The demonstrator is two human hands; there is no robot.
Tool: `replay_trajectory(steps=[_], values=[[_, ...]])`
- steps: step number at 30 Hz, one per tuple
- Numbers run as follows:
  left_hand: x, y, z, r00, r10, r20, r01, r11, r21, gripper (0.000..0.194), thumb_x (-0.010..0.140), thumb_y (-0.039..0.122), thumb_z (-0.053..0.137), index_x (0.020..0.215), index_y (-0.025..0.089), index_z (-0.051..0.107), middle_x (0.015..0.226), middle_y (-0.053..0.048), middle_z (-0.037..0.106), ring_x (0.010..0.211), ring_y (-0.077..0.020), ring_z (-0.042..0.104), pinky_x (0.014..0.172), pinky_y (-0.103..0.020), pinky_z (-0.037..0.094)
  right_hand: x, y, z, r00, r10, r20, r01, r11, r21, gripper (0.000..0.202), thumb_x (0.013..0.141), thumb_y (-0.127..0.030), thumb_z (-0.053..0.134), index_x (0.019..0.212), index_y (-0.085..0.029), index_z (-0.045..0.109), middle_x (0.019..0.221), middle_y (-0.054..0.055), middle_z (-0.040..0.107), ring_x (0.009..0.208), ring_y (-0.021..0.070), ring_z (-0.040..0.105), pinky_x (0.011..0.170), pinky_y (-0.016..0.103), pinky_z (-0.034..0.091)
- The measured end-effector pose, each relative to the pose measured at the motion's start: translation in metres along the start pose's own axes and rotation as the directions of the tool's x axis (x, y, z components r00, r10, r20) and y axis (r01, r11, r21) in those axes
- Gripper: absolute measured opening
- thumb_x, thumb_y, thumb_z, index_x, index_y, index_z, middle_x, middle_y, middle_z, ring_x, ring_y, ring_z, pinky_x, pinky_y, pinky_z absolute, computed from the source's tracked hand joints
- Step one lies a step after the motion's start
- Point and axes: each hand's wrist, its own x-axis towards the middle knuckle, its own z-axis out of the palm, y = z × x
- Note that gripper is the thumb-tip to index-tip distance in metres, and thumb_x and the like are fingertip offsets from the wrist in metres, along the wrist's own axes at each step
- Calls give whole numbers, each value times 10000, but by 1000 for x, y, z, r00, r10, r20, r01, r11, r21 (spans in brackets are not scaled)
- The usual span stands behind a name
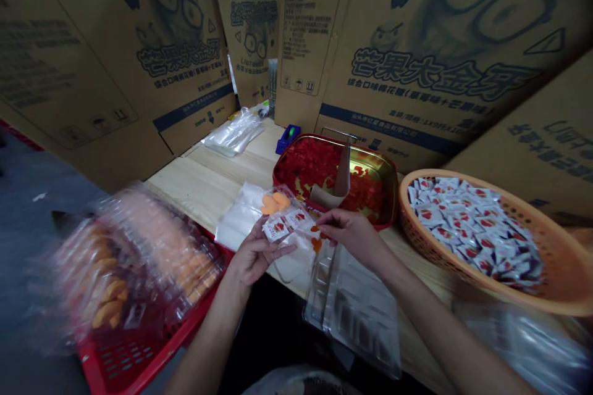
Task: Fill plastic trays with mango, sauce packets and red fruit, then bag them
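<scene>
Sachets, seemingly candy, fill the orange basket (567, 259)

Layout: cartons (393, 74) behind worktop (185, 179). Crate (172, 358) at left, before worktop; filled packs (162, 241) in it. Bag pile (236, 131) at far left of worktop. Tin (395, 191) mid-worktop; loose pieces (310, 157) and scoop (341, 179) in it. Tape dispenser (287, 137) just beside tin, at its far-left corner. Flat bags (243, 213) before tin, to left. Moulded trays (365, 302) before tin, at near edge. Basket (486, 292) right of tin; sachets (463, 228) in it.
</scene>
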Motion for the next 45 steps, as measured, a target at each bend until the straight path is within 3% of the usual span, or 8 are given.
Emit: replay_trajectory(steps=[4, 10, 15, 32, 36, 39, 41, 45], values=[[1, -1, -1, 1000, -1, 19, 1, 1000, -12, 644, 573, -94, 555, 1118, 242, 493, 1125, -29, 593, 1092, -276, 537, 966, -552, 361, -5, -8, 4, 1000, -17, 7, 17, 997, 73, 132, 633, -290, 625, 690, -171, 612, 556, -45, 567, 442, 66, 466, 445, 195, 385], [2, -3, -3, 999, 32, -25, -31, 998, 54, 679, 563, -72, 575, 1148, 263, 494, 1075, -21, 605, 1008, -248, 573, 913, -482, 419, -16, -23, 35, 977, -31, 210, 5, 993, 122, 82, 643, -257, 616, 645, -175, 618, 555, -42, 566, 447, 74, 490, 439, 196, 415], [2, -3, -4, 999, 27, -22, -26, 998, 52, 672, 547, -80, 568, 1126, 253, 499, 1015, -14, 623, 944, -224, 596, 868, -430, 457, -13, -21, 52, 977, -10, 213, -24, 987, 159, 50, 634, -223, 616, 636, -173, 612, 570, -40, 587, 496, 84, 532, 472, 196, 453], [-2, 1, -4, 999, 14, 42, -14, 1000, -16, 723, 581, -94, 541, 1200, 269, 456, 1110, -24, 597, 1062, -264, 552, 958, -573, 361, -9, -27, 34, 990, 20, 141, -59, 958, 281, 251, 571, -357, 723, 716, -171, 639, 714, -12, 628, 630, 104, 567, 592, 247, 510], [-3, 4, -6, 1000, 0, 30, 1, 1000, -29, 729, 583, -104, 538, 1200, 275, 454, 1126, -24, 594, 1075, -267, 549, 959, -564, 371, 0, -26, 24, 999, -23, 23, 15, 958, 285, 283, 597, -393, 710, 756, -174, 626, 734, 10, 638, 640, 131, 589, 598, 284, 521], [-6, 6, -10, 1000, -7, 9, 7, 999, -42, 686, 589, -97, 537, 1168, 268, 481, 1116, -18, 601, 1095, -279, 540, 966, -554, 370, 10, -20, -4, 978, -92, -189, 116, 987, 116, 213, 691, -368, 627, 797, -185, 605, 779, 28, 638, 643, 146, 591, 593, 298, 510], [-8, 8, -14, 1000, -4, -5, 4, 998, -58, 643, 597, -89, 532, 1134, 264, 506, 1115, -13, 604, 1116, -287, 524, 975, -558, 358, 17, -11, -29, 927, -166, -337, 115, 980, -165, 121, 750, -284, 545, 811, -193, 598, 810, 36, 641, 671, 159, 591, 628, 308, 495], [-8, 13, -22, 1000, 0, -28, -2, 998, -61, 598, 608, -83, 531, 1097, 262, 533, 1143, -12, 598, 1148, -288, 498, 985, -563, 347, 35, 2, -69, 877, -267, -400, -86, 731, -677, 190, 756, -151, 502, 902, -189, 618, 936, 82, 644, 878, 233, 581, 762, 358, 446]])
